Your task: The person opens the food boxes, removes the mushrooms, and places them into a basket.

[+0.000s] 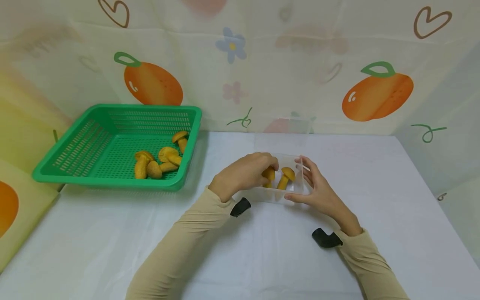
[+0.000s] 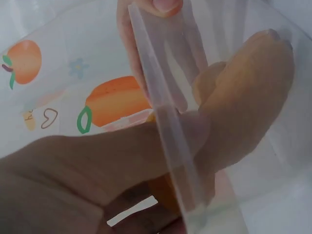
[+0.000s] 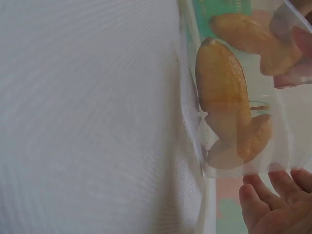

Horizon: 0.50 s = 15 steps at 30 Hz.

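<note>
A clear plastic box [image 1: 271, 196] with its lid [image 1: 282, 139] raised at the back stands on the white table. My left hand [image 1: 245, 173] reaches into its left side, pinching a yellow-brown mushroom [image 1: 268, 176] between thumb and fingers. Through the clear wall in the left wrist view, the thumb [image 2: 192, 127] lies against that mushroom's thick stem [image 2: 248, 92]. Beside it in the box leans a second mushroom [image 1: 286, 177]. My right hand [image 1: 318, 187] grips the box's right end, thumb at the front and fingers round the far side.
At the left of the table sits a green perforated basket [image 1: 112, 180] with several more mushrooms [image 1: 141, 166] toward its right side. A printed cloth [image 1: 322, 100] with orange fruit hangs behind the table. Black pieces [image 1: 325, 238] stick out at both sleeve cuffs.
</note>
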Tool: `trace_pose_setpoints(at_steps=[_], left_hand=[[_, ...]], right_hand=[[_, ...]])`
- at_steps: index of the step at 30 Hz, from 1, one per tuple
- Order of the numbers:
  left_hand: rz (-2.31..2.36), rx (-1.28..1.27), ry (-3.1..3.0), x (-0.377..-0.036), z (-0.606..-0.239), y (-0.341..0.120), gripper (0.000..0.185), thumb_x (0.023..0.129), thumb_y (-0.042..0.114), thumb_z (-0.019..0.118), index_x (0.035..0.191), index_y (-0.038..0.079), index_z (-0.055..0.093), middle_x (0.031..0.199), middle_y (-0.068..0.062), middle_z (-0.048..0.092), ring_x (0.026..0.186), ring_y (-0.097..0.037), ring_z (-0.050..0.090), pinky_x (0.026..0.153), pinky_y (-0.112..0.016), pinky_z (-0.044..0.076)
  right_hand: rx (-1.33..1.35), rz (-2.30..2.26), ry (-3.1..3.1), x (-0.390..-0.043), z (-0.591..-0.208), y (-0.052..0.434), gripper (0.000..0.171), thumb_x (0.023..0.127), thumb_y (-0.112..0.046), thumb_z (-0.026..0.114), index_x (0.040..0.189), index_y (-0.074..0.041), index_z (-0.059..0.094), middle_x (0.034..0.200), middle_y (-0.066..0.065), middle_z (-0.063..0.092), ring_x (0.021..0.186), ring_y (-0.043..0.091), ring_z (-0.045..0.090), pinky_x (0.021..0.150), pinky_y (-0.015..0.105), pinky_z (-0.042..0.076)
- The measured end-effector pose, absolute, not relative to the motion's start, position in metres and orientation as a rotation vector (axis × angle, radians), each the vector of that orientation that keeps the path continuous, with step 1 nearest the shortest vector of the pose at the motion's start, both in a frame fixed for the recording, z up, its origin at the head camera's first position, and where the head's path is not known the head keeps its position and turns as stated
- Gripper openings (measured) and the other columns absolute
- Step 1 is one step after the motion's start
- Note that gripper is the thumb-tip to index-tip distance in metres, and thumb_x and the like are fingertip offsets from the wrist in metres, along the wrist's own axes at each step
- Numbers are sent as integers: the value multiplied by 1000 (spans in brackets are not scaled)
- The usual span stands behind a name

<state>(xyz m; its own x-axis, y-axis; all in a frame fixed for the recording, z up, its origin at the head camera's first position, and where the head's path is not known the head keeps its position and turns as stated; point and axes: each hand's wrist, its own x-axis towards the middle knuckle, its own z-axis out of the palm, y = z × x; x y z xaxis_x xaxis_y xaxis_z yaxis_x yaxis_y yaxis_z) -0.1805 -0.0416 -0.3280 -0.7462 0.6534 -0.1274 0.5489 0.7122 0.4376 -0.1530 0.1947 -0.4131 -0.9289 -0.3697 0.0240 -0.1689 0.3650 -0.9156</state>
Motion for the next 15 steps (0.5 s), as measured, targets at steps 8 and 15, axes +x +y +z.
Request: trace_pose_setpoints(at_steps=[8, 15], left_hand=[[618, 929, 2653, -181, -325, -50, 24, 92, 13, 71, 115, 10, 64, 105, -1, 67, 96, -16, 59, 90, -29, 51], [629, 958, 2655, -178, -322, -57, 28, 95, 24, 68, 121, 14, 68, 111, 1, 67, 96, -13, 58, 89, -27, 50]], right_hand=[[-488, -1592, 2435, -153, -414, 195, 108, 80, -22, 84, 159, -13, 10, 162, 5, 22, 152, 33, 21, 122, 55, 21], [-485, -1566, 2457, -152, -414, 195, 108, 80, -24, 84, 158, -14, 11, 162, 5, 23, 152, 32, 21, 122, 54, 22]])
